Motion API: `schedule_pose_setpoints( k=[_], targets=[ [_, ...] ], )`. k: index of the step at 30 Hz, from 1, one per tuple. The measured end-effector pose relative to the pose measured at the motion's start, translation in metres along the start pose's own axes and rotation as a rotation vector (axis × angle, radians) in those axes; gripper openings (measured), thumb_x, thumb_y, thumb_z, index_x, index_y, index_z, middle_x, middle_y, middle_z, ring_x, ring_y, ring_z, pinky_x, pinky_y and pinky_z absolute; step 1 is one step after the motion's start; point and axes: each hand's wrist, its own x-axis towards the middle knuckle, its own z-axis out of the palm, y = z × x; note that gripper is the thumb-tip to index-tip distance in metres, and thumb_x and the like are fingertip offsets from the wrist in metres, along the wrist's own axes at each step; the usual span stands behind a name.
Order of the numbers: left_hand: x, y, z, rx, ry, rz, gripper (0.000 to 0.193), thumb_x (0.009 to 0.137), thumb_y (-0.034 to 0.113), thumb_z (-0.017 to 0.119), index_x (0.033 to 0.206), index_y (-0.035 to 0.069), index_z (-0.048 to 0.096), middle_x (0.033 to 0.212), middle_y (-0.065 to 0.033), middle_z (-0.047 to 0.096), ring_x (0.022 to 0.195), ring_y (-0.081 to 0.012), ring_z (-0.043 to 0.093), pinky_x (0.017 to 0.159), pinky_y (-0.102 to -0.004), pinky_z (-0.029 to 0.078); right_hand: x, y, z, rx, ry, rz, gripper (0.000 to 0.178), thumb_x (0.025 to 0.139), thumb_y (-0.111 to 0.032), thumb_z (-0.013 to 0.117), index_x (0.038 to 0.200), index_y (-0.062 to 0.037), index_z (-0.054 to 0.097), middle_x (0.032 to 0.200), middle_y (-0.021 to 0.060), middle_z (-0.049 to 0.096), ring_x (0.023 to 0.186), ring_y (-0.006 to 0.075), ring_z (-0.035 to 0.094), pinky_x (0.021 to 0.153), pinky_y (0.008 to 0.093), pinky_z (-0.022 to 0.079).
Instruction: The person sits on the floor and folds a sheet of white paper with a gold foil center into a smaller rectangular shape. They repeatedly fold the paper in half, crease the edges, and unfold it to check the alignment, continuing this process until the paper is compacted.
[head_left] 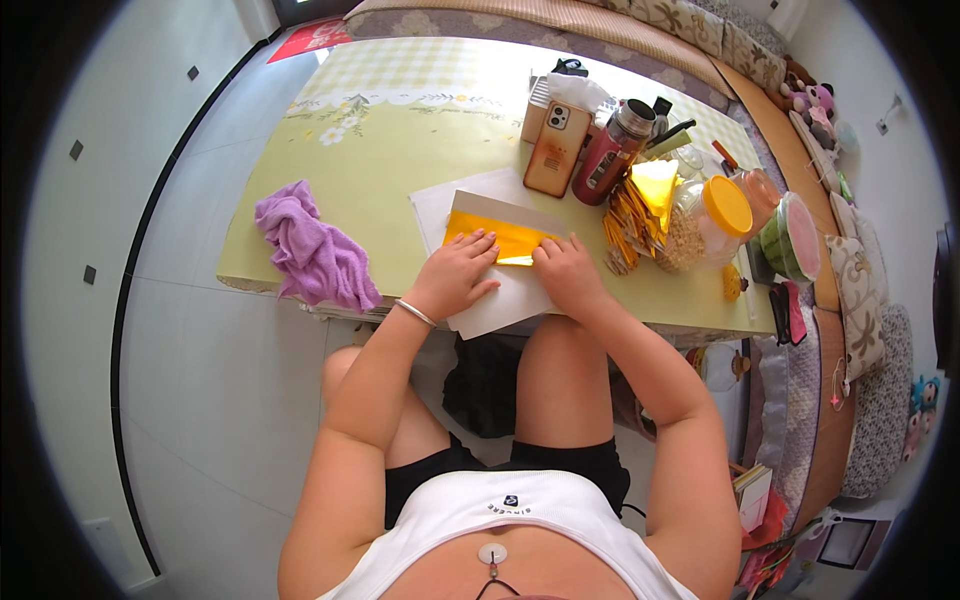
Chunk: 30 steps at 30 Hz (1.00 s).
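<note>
A sheet of gold foil paper (513, 241) with a greyish-white band along its far side lies on white paper (508, 303) at the table's near edge. My left hand (452, 273) rests flat on the sheet's left end, fingers stretched and thumb apart. At the right end, my right hand (568, 270) has bent fingers closed on the gold foil's edge. To the right of the hands stands a bunch of folded gold foil pieces (640, 210), next to a clear jar with a yellow lid (727, 206).
A purple cloth (312, 250) lies crumpled at the table's left. Behind the gold sheet a phone (558, 150) leans upright against a tissue box, beside a dark red thermos (612, 155). Watermelon in a covered container (790, 238) sits far right. A cushioned bench lines the right side.
</note>
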Motion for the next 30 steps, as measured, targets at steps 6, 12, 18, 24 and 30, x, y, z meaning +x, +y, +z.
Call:
schedule_pose_setpoints(
  k=[6, 12, 18, 24, 30],
  targets=[
    [0.006, 0.025, 0.008, -0.087, 0.231, -0.042, 0.012, 0.079, 0.014, 0.076, 0.085, 0.005, 0.07, 0.097, -0.01, 0.068, 0.094, -0.0288, 0.065, 0.081, -0.0418, 0.053, 0.005, -0.039, -0.003, 0.196, 0.09, 0.1, 0.006, 0.081, -0.014, 0.063, 0.083, -0.0085, 0.063, 0.08, 0.0097, 0.064, 0.083, 0.0267, 0.065, 0.083, 0.0429, 0.05],
    [-0.001, 0.024, 0.019, -0.324, 0.343, -0.35, 0.012, 0.079, 0.011, 0.076, 0.077, 0.001, 0.069, 0.088, -0.0121, 0.064, 0.079, -0.0283, 0.063, 0.07, -0.0374, 0.052, 0.0, -0.012, 0.015, 0.892, 0.125, 0.51, 0.015, 0.085, -0.019, 0.071, 0.085, -0.0045, 0.066, 0.084, 0.013, 0.065, 0.082, 0.0329, 0.063, 0.071, 0.0423, 0.05],
    [0.007, 0.024, 0.02, -0.346, 0.305, -0.424, 0.016, 0.078, 0.012, 0.077, 0.074, 0.0, 0.068, 0.088, -0.0121, 0.063, 0.08, -0.0289, 0.063, 0.069, -0.0372, 0.051, 0.013, -0.016, 0.018, 0.759, 0.105, 0.624, 0.017, 0.087, -0.02, 0.072, 0.084, -0.0044, 0.066, 0.087, 0.0128, 0.065, 0.08, 0.0336, 0.063, 0.071, 0.0426, 0.05],
    [0.017, 0.026, 0.025, -0.178, 0.285, -0.48, 0.018, 0.077, 0.016, 0.076, 0.07, 0.002, 0.066, 0.087, -0.0109, 0.061, 0.082, -0.0289, 0.062, 0.072, -0.0393, 0.051, 0.012, -0.024, 0.019, 0.497, 0.254, 0.451, 0.03, 0.085, -0.019, 0.071, 0.11, -0.0034, 0.065, 0.118, 0.0166, 0.064, 0.108, 0.0352, 0.06, 0.093, 0.0456, 0.047],
    [0.018, 0.026, 0.027, -0.176, 0.286, -0.499, 0.018, 0.076, 0.016, 0.076, 0.068, 0.003, 0.066, 0.086, -0.0103, 0.062, 0.082, -0.0291, 0.062, 0.071, -0.0401, 0.051, -0.009, -0.055, 0.012, 0.399, 0.032, 0.118, 0.072, 0.088, -0.032, 0.069, 0.144, 0.0055, 0.044, 0.155, 0.0234, 0.038, 0.147, 0.0376, 0.031, 0.121, 0.0481, 0.022]
  ],
)
